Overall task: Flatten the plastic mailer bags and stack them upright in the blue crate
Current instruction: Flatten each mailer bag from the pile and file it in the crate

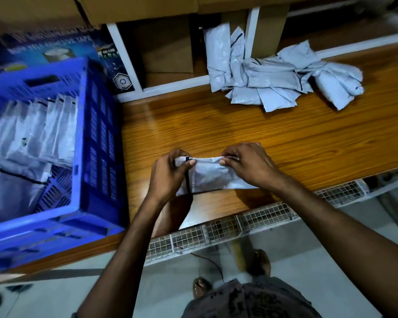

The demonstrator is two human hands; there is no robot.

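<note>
Both hands on one mailer bag (213,175), near edge of the table (285,138).
I see the left hand (168,173) and right hand (246,166) each pinching a top corner; the blue crate (81,138) sits left (stacked bags (32,129) lean inside), a loose pile (274,81) lies far right.

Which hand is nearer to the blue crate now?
Left. The left hand pinches the end of the mailer bag that faces the blue crate; the right hand pinches the opposite end, farther away.
</note>
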